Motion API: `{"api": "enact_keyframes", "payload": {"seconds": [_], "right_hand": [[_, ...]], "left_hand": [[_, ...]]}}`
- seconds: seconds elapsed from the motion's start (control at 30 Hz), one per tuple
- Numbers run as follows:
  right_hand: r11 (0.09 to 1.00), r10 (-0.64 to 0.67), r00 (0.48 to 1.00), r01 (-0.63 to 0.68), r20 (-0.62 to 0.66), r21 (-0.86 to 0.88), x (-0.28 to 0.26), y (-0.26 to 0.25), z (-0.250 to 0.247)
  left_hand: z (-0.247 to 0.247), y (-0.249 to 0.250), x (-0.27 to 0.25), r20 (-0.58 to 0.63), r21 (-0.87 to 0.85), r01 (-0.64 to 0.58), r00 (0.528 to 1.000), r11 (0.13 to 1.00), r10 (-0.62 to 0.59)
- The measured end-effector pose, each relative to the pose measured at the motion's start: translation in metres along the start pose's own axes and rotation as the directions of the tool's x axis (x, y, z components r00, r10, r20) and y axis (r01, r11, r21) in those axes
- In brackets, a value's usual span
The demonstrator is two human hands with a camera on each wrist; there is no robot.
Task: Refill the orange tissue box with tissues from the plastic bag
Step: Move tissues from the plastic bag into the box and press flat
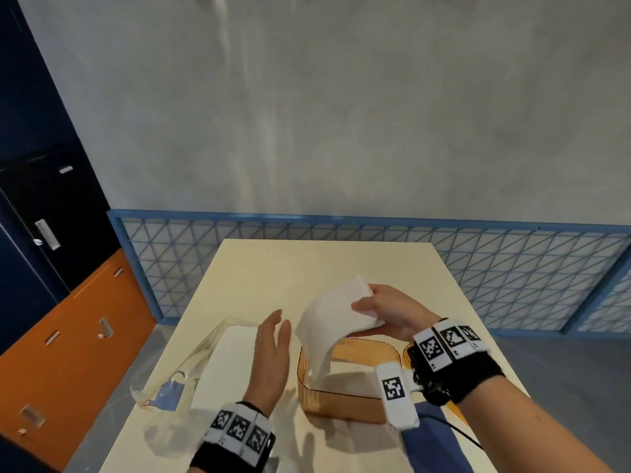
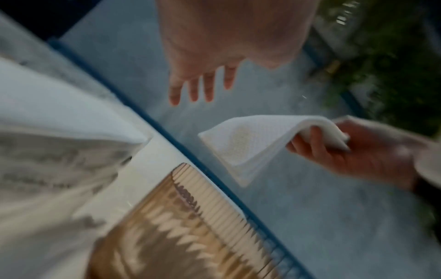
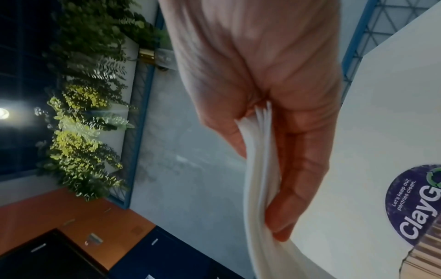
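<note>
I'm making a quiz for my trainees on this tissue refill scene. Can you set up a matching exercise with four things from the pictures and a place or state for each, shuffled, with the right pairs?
Things:
1. stack of tissues
2. orange tissue box
3. plastic bag
4. left hand

Places or states:
A. lying on the table, left of the box, white tissues inside
B. fingers straight, holding nothing
C. gripped by the right hand, drooping over the box
D. standing open-topped on the table, ribbed see-through walls

Pairs: 1-C, 2-D, 3-A, 4-B
</note>
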State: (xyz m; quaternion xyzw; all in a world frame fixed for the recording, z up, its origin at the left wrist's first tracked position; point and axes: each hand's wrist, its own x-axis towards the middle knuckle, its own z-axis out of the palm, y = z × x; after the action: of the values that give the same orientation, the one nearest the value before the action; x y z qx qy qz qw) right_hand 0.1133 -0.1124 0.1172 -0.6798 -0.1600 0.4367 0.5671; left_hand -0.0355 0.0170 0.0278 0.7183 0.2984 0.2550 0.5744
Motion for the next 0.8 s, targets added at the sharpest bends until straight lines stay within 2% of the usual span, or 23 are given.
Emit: {"api": "enact_keyframes", "payload": {"seconds": [0.03, 0.07, 0.1, 0.17, 0.23, 0.33, 0.43, 0.5, 0.6, 0.7, 0.73, 0.8], "right_hand": [[1.000, -0.001, 1.000, 0.001, -0.005, 0.002, -0.001, -0.001, -0.002], [1.000, 0.001, 1.000, -0.001, -0.012, 0.002, -0.003, -0.002, -0.003], [1.000, 0.001, 1.000, -0.001, -0.015, 0.011, -0.004, -0.003, -0.004], [0.998, 0.002, 1.000, -0.001, -0.018, 0.061, -0.007, -0.004, -0.006], [0.996, 0.004, 0.999, -0.001, -0.035, 0.084, -0.009, -0.003, -0.006], [0.999, 0.031, 0.997, -0.028, -0.070, 0.036, -0.008, 0.003, -0.006], [0.999, 0.037, 0.994, -0.038, -0.100, -0.011, -0.004, 0.010, -0.011], [0.999, 0.031, 0.990, -0.036, -0.138, -0.035, -0.002, 0.013, -0.016], [0.992, 0.059, 0.981, -0.078, -0.185, -0.099, 0.005, 0.023, -0.022], [0.969, 0.070, 0.954, -0.134, -0.290, -0.209, 0.015, 0.042, -0.026], [0.938, 0.067, 0.943, -0.170, -0.325, -0.300, 0.019, 0.050, -0.028], [0.797, 0.081, 0.916, -0.296, -0.392, -0.526, 0.026, 0.065, -0.027]], "left_hand": [[0.000, 0.003, 0.005, 0.024, -0.132, 0.184, 0.983, 0.974, -0.182], [0.000, 0.004, 0.008, 0.101, -0.250, 0.348, 0.938, 0.904, -0.333], [-0.001, 0.006, 0.009, 0.206, -0.339, 0.471, 0.882, 0.815, -0.424], [-0.001, 0.011, 0.010, 0.416, -0.421, 0.609, 0.788, 0.672, -0.454], [0.002, 0.015, 0.008, 0.521, -0.459, 0.644, 0.753, 0.612, -0.402], [0.006, 0.027, 0.007, 0.475, -0.509, 0.601, 0.793, 0.616, -0.382], [0.010, 0.028, 0.014, 0.311, -0.419, 0.474, 0.876, 0.775, -0.368], [0.010, 0.026, 0.018, 0.207, -0.324, 0.423, 0.904, 0.846, -0.373], [0.012, 0.024, 0.025, 0.140, -0.141, 0.388, 0.919, 0.911, -0.370], [0.020, 0.011, 0.034, 0.053, 0.189, 0.271, 0.957, 0.944, -0.285], [0.024, 0.007, 0.036, 0.049, 0.297, 0.234, 0.965, 0.926, -0.259], [0.031, -0.005, 0.039, 0.080, 0.472, 0.182, 0.966, 0.863, -0.247]]}}
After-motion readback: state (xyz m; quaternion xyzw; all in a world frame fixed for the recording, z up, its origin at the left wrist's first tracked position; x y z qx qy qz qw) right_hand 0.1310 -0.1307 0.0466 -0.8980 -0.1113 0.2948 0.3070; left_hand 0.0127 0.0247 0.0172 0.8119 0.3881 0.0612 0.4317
